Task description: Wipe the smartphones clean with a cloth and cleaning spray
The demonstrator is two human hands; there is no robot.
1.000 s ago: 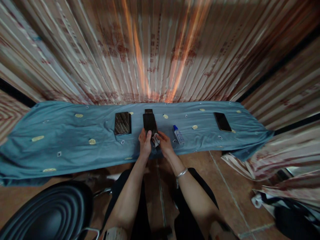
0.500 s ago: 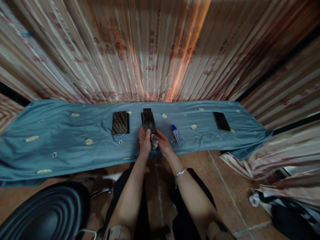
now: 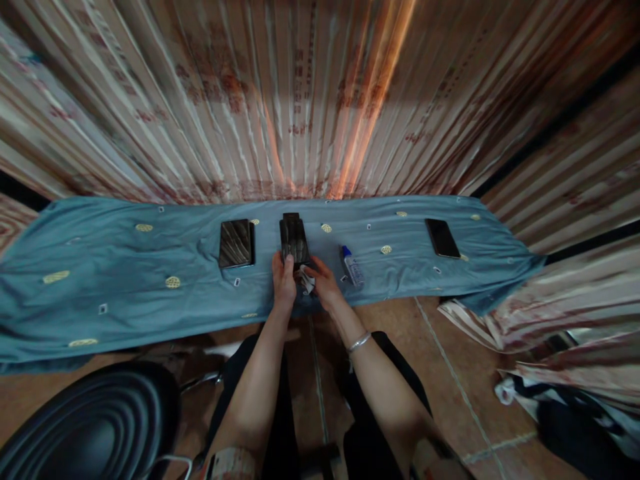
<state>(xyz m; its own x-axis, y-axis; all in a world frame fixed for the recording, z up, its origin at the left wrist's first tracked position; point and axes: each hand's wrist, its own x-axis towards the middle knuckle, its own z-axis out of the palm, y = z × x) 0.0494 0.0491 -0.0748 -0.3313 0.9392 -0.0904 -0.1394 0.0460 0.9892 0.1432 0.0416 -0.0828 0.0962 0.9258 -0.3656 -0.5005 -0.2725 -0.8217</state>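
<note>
1. Partly cut off: black, round, ridged seat (image 3: 95, 427), lower left.
2. Right hand (image 3: 324, 283): fingers pinching a crumpled white wad (image 3: 305, 281), tips obscured.
3. Left hand (image 3: 284, 283): thumb pressing glossy black rectangular slab (image 3: 295, 241) over teal patterned cloth (image 3: 130, 260); other fingers largely hidden.

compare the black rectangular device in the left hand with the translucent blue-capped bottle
The glossy black rectangular device is broader; the translucent blue-capped bottle is narrower. The device is held in the left hand; the bottle rests on the teal patterned cloth. Both are longer than wide.
</note>
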